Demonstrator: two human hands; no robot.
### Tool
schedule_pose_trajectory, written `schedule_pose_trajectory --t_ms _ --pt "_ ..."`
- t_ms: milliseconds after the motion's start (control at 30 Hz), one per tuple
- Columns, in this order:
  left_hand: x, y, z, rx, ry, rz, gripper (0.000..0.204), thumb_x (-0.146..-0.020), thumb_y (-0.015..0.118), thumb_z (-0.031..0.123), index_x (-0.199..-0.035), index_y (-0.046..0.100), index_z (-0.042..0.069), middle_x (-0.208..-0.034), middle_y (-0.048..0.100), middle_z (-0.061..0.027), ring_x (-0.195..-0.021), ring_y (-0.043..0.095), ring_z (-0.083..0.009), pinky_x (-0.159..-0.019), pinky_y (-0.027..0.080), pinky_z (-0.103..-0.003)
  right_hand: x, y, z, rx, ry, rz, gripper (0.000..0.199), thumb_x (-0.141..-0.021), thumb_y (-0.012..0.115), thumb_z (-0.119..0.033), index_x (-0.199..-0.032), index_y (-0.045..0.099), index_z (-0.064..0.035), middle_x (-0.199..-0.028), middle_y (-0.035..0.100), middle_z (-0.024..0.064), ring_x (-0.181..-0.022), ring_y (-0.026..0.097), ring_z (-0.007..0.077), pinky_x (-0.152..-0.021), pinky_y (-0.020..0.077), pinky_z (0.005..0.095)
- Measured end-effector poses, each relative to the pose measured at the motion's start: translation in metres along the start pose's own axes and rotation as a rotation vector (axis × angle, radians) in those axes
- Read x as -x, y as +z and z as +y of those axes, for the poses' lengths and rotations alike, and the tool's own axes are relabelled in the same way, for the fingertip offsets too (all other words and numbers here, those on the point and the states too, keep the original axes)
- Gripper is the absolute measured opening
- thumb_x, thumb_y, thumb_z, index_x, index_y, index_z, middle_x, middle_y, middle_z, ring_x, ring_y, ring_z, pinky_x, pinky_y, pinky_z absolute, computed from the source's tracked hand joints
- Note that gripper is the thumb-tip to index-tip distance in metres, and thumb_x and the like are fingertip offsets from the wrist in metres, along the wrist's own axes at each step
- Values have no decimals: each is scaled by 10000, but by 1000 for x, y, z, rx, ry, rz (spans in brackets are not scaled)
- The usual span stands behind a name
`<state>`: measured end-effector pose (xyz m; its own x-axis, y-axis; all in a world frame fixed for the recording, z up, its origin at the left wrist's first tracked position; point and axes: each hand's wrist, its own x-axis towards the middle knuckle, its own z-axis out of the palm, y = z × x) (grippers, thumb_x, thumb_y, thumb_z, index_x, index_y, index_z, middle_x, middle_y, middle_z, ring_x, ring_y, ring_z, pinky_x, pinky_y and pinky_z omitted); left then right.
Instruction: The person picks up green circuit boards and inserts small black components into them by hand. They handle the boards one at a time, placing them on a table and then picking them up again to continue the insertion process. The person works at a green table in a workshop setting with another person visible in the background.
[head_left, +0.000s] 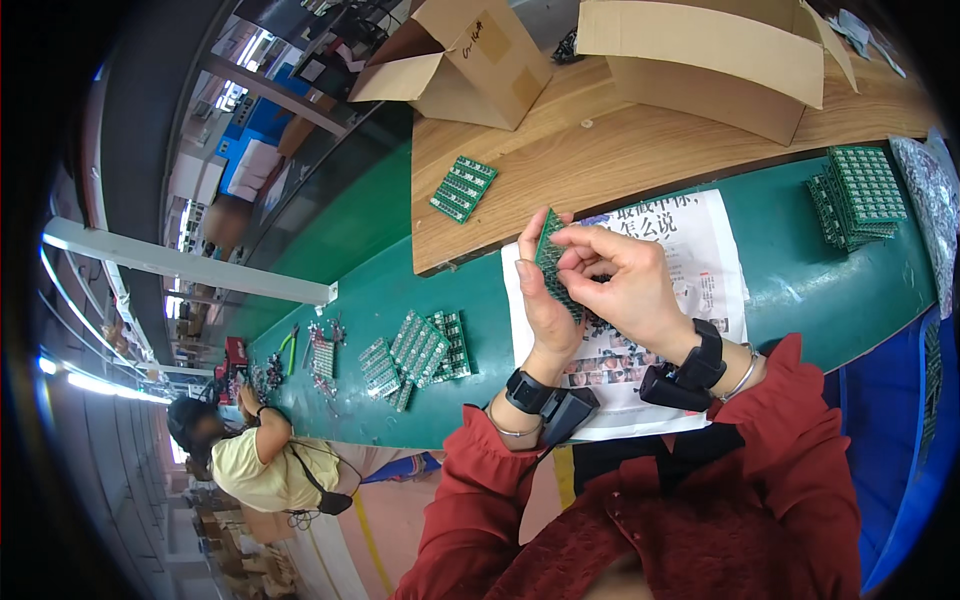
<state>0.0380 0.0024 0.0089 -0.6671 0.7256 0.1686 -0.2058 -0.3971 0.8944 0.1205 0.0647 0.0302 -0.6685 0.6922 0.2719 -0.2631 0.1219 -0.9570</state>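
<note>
My left hand (550, 318) grips a green circuit board (547, 246) by its edges, tilted steeply so that its face is seen at a slant. Close against that face, the fingertips of my right hand (635, 280) are pinched together. Whatever they may hold is too small to make out. Beneath both hands lies a printed newspaper sheet (705, 270) on the green tabletop (790, 300). Several similar boards (420, 348) are piled left of the paper, and another board stack (865, 190) stands to the right.
A single board (463, 189) rests on the raised wooden shelf (560, 150). Two open cardboard boxes (490, 75) stand behind it. A bubble-wrap bag (925, 200) sits at the right edge. Far left, a person (275, 470) works beside green-handled pliers (290, 345) and loose small parts.
</note>
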Motion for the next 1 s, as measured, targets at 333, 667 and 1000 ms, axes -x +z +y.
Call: schedule_pose_trajectory --t_ms 333,667,1000 --pt "-3 -3 -1 0 17 -2 864 -840 340 726 -1348 315 27 -1257 459 -189 -1126 491 -273 -989 381 -388 -3 -4 -2 -35 -97 74 245 -746 644 -9 -992 655 -4 -811 676 84 -728 655 100 -655 539 230" --pt "-1 -1 1 -72 34 -134 952 -792 361 777 -1365 299 19 -1297 430 -227 -1166 472 -289 -1007 372 -389 -2 -3 -5 -6 -98 22 240 -746 644 51 -985 652 29 -870 652 69 -784 626 93 -687 525 219" --pt "-3 -4 -2 -69 34 -112 884 -821 380 723 -1356 316 23 -1257 460 -216 -1132 494 -293 -973 406 -398 -2 -1 -1 14 -146 75 207 -725 644 36 -930 662 18 -824 647 64 -725 620 94 -650 520 227"
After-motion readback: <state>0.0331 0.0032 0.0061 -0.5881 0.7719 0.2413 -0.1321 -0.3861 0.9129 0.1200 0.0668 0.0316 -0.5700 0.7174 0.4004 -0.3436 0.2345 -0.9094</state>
